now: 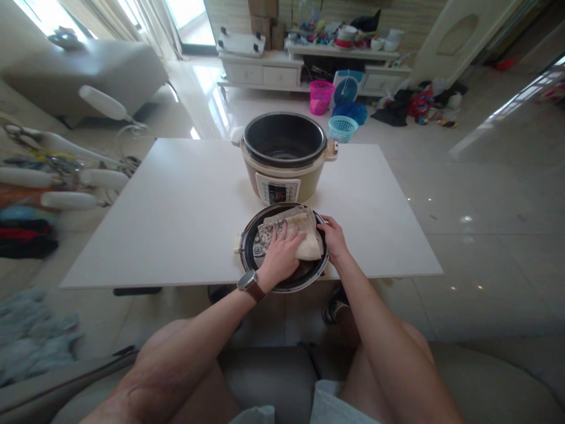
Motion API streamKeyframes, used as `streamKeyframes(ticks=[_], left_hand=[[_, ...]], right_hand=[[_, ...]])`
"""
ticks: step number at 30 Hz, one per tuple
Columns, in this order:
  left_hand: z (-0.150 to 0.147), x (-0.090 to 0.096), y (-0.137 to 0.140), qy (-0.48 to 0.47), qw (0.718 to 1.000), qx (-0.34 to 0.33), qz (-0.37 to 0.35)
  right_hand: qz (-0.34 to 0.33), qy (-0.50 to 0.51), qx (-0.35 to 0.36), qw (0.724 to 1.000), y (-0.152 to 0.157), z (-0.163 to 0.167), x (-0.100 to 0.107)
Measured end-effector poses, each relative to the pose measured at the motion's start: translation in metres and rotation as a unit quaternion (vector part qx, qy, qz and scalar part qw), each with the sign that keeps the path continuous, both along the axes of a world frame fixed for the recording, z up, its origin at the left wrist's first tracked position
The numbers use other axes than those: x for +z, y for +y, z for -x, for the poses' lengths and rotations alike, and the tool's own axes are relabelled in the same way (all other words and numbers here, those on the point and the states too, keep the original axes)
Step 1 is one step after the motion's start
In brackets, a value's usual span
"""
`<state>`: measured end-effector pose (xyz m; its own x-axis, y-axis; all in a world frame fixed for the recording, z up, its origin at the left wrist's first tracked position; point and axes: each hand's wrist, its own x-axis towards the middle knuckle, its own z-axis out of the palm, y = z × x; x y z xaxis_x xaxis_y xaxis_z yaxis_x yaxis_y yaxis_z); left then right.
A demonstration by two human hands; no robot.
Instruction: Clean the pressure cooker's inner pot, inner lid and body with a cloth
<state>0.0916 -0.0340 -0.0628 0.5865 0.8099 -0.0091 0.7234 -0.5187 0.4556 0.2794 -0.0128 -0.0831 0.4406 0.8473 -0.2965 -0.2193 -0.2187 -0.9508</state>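
Observation:
A round, dark lid (304,272) with a metal rim lies with its inner side up at the near edge of the white table. On it rests a folded beige cloth (311,244) with a dark pattern on one side. My left hand (283,250), fingers spread, presses flat on the cloth. The lid's right rim is gripped by my right hand (334,240), its thumb on top. Just beyond the lid stands an electric pressure cooker (286,168), uncovered, with a dark inner pot and a control panel facing me.
The white table (185,194) extends to both sides of the cooker. White-armed lamp parts (70,201) crowd its left. Past the far edge, a pink basket (321,97) and a light-blue basket (342,127) are on the floor, before a white cabinet (247,75).

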Motion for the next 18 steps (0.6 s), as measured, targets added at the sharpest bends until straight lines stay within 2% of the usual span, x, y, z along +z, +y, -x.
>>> streamKeyframes(ticks=[4, 10, 12, 15, 18], left_hand=[[0.012, 0.009, 0.007, -0.032, 0.999, -0.015, 0.023], [0.037, 0.023, 0.020, -0.063, 0.990, -0.113, 0.048], [0.049, 0.028, 0.028, -0.076, 0.992, -0.089, 0.053], [0.065, 0.035, 0.040, -0.150, 0.988, 0.017, 0.027], [0.071, 0.035, 0.045, -0.214, 0.969, 0.120, -0.024]], right_hand=[[0.001, -0.011, 0.002, 1.000, -0.001, 0.001, 0.002], [0.003, -0.024, -0.011, 1.000, -0.001, 0.002, 0.002], [0.004, -0.027, -0.011, 1.000, -0.002, 0.001, 0.002], [0.000, -0.035, 0.001, 0.999, -0.003, 0.000, 0.001], [-0.002, -0.044, 0.009, 0.999, -0.004, 0.000, 0.001]])
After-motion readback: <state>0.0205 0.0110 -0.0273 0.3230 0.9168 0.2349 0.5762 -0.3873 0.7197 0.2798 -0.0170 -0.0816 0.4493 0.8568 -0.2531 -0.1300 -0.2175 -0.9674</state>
